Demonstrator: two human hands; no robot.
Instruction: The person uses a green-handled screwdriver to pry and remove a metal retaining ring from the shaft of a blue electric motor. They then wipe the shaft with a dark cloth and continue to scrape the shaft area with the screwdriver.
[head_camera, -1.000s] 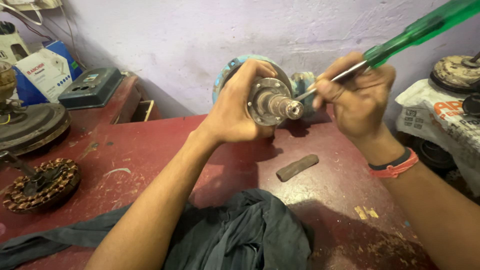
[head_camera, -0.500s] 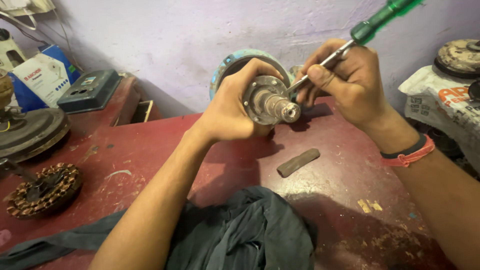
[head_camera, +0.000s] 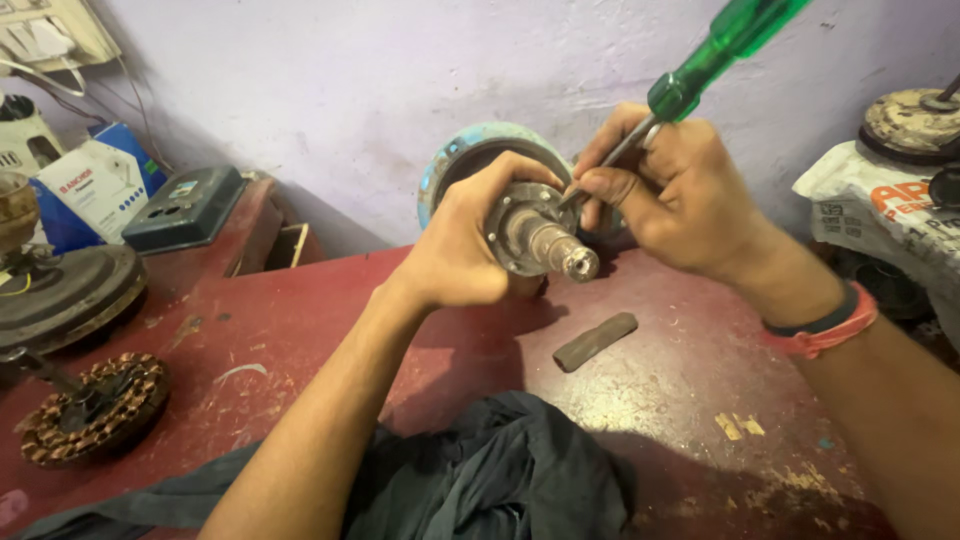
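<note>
Head view looks down on a red counter (head_camera: 300, 320), which spreads below and on both sides of the fingers. A dark cloth (head_camera: 500, 480) lies bunched on it, nearer the person than either hand. Left of the left fingers, well apart, sit a copper-wound stator (head_camera: 95, 408) and a round dark cover (head_camera: 60, 295).

The motor (head_camera: 490, 190), a blue-rimmed drum with a grey hub and shaft pointing at the camera, stands on edge on the counter. The left hand (head_camera: 470, 245) is wrapped around its hub, fingers (head_camera: 510, 175) curled narrow over the flange. The right hand (head_camera: 670, 195) is closed on a green-handled screwdriver (head_camera: 700, 75), fingers pinching the blade low near the tip, which meets the flange just beside the left fingertips. A small grey block (head_camera: 595, 341) lies on the counter below the right fingers.

Doing this well seems to call for a firm left grip, so the drum cannot roll, and a blade seated squarely before any force. A slip could drive the tip into the left fingertips.
</note>
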